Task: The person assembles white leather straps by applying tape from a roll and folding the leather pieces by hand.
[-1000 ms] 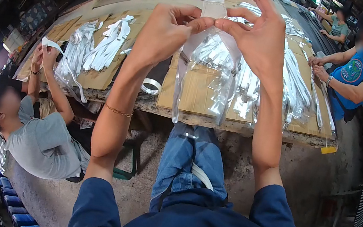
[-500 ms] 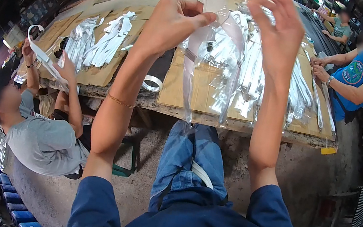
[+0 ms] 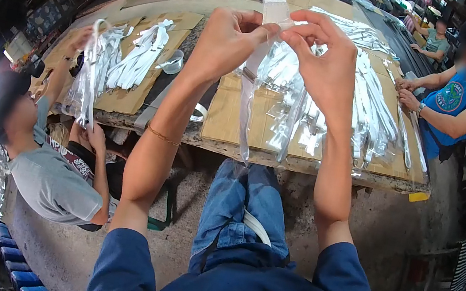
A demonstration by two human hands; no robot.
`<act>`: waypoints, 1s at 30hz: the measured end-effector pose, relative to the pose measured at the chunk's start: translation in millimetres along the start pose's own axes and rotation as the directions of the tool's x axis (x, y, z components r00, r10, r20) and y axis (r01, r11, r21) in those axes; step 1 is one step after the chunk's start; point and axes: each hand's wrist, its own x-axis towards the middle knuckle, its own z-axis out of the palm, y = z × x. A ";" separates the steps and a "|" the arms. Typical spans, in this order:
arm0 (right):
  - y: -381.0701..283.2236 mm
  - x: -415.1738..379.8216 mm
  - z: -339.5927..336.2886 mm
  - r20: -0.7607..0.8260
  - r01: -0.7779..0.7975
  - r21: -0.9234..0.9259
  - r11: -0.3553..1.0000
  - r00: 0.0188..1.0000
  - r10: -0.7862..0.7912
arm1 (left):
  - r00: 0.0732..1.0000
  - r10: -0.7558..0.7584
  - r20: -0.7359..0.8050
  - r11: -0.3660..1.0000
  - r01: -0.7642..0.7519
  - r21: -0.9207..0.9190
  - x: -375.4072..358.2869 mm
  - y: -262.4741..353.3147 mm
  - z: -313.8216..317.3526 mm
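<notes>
In front of me, a white strap (image 3: 247,99) in clear plastic wrap hangs down over the table edge, with a small metal buckle-like piece part way along it. My left hand (image 3: 230,45) pinches it near its folded upper end, thumb against fingers. Close beside, my right hand (image 3: 326,65) is closed at the same upper end, thumb and fingertips on the plastic wrap; its other fingers are curled. Behind the strap lies a pile of similar white straps (image 3: 370,107), many in clear plastic, partly hidden by my right hand and forearm.
Cardboard (image 3: 227,113) covers the worktable. A roll of tape (image 3: 198,114) lies at its front edge, and more straps (image 3: 138,63) are on the left. A co-worker in grey (image 3: 58,183) handles a strap there; another in a blue vest (image 3: 456,101) works at the right.
My right hand has come down and inward from the raised, spread position and closed at the strap's upper end. My left hand keeps its pinch. The left co-worker's strap now hangs upright.
</notes>
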 end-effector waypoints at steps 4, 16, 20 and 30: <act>2.1 -3.5 12.5 -0.118 0.061 -0.101 0.993 0.990 -0.073 | 0.999 -0.042 0.025 0.998 0.041 0.045 -3.2 3.0 0.4; 5.9 4.7 3.4 -0.158 0.151 -0.423 0.893 0.959 -0.237 | 0.997 0.043 -0.070 0.998 -0.046 -0.036 -10.5 -5.8 -1.1; 34.1 24.1 -4.5 0.287 0.007 0.044 0.999 0.958 -0.019 | 0.999 0.004 0.042 0.999 -0.006 0.046 -11.5 -7.4 -3.0; 59.9 29.4 -3.4 0.454 -0.235 0.261 0.936 0.886 0.096 | 0.979 -0.102 0.174 0.988 0.121 -0.101 -7.9 -15.2 -8.8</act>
